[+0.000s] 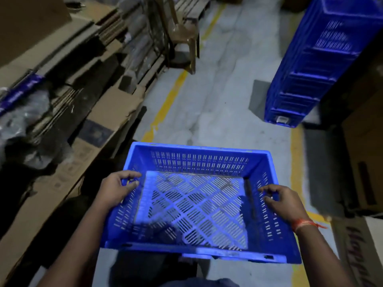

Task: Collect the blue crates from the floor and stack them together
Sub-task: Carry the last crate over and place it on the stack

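Both hands hold one blue crate (pixel 199 201) up in front of the person. On the left side, the left hand (pixel 117 188) curls its fingers (pixel 132 174) over the top rim, and the thumb (pixel 132 184) bends in on the inner side of the wall. Over on the right side, the right hand (pixel 285 204) grips the rim the same way, with bent fingers hooked over the edge. An orange thread (pixel 304 224) is tied round the right wrist.

This crate is bright blue plastic and has nothing in it. Its walls have rows of little slots, and its bottom is a criss-cross grid with slots, so the pale floor (pixel 217 112) shows through. It sits between the two hands, level, with its open top facing up, off the floor.

Farther ahead and to the right stands a tall stack of blue crates (pixel 310 65) on the floor, well apart from the held crate. A yellow line (pixel 165 106) is painted on the floor to the left and another runs down the right. Flat cardboard boxes (pixel 68 112) lie piled along the left side. A brown plastic chair (pixel 184 36) stands far back near the left yellow line.
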A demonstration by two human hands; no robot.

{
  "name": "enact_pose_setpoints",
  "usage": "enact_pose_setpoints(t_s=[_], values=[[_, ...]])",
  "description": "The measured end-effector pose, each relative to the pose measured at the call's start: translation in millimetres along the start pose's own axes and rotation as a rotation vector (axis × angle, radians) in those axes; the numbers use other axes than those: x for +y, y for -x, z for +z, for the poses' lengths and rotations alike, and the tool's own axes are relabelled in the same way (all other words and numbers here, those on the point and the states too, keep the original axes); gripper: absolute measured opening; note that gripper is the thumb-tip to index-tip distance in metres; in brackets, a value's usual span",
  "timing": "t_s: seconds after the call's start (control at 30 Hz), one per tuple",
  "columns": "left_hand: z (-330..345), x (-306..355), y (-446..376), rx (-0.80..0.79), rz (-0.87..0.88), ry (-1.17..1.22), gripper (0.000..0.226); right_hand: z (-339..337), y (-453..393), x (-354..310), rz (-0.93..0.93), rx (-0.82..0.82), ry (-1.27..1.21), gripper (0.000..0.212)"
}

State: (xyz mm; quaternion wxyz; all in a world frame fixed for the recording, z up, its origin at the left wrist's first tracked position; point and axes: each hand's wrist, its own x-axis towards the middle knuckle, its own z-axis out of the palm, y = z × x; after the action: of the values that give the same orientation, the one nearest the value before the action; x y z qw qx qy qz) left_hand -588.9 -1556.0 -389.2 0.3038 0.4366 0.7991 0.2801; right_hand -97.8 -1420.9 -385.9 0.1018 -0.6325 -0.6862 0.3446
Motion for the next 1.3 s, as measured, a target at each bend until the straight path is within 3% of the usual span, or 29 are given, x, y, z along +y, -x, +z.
enact_pose_setpoints(t_s=[0.2,0.57,0.87,1.13,1.3], values=[[15.3,62.3,-134.0,-0.021,0.020,-0.016,0.024,-46.8,-107.8,-20.8,0.062,0.050,0.038,0.034],[25.1,236.0,-355.7,-0.058,0.170,-0.043,0.023,-147.0,-297.1,-63.3,0.149,0.198,-0.043,0.025],[52.3,326.8,-553.5,-0.025,0.153,-0.058,0.015,-206.4,-512.7,-70.8,0.115,0.174,-0.059,0.024],[71.0,405.4,-704.3,0.047,0.155,-0.068,0.021,-275.7,-692.4,-106.7,0.085,0.194,-0.033,0.021],[81.3,439.5,-821.3,0.003,0.162,-0.092,0.019,-294.9,-794.9,-122.3,0.111,0.207,-0.048,0.018]])
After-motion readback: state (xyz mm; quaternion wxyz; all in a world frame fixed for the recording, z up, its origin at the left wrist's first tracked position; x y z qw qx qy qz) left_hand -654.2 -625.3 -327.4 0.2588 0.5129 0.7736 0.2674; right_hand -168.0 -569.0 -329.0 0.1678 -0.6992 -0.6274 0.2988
